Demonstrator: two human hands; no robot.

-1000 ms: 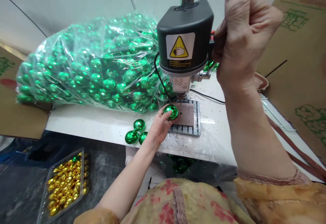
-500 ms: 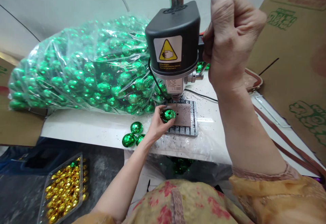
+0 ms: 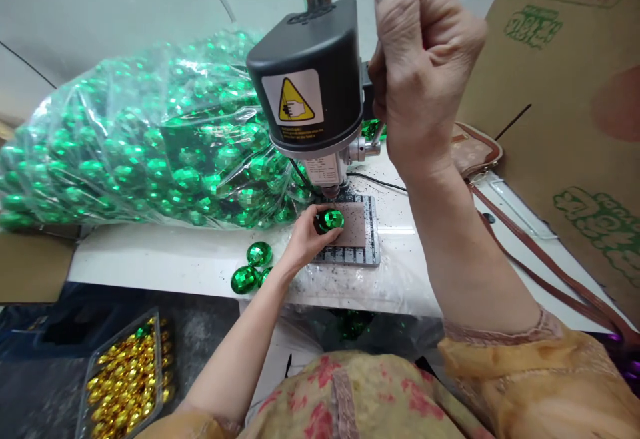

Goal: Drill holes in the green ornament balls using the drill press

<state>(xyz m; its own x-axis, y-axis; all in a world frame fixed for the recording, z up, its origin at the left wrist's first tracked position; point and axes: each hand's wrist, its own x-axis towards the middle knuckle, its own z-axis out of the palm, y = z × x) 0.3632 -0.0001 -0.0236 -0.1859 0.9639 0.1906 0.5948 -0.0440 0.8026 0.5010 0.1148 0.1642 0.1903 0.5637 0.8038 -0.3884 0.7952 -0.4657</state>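
Note:
Between the thumb and fingers of my left hand (image 3: 307,231) is a shiny green faceted ball (image 3: 332,220), held on the brown board (image 3: 353,227) over the slotted metal base (image 3: 371,239). Directly above it is the chuck end of a small bench drill press (image 3: 310,69), slightly apart from the ball. My right hand (image 3: 423,59) is raised beside the drill's head, its fingers wrapped round the press's lever, mostly hidden by the hand. Several loose green balls (image 3: 259,254) lie on the white table (image 3: 165,252), left of my left forearm.
A big clear bag (image 3: 150,139) of green balls lies behind and left of the drill. Dark shavings dot the base. On the right are a brown bag (image 3: 473,152) with straps and a cardboard box (image 3: 545,106). Below left, a clear tub (image 3: 159,359) holds gold balls.
My left hand has slid the green ball a little to the right across the board, covering its dark hole. My right hand keeps its grip. The whole view has shifted slightly.

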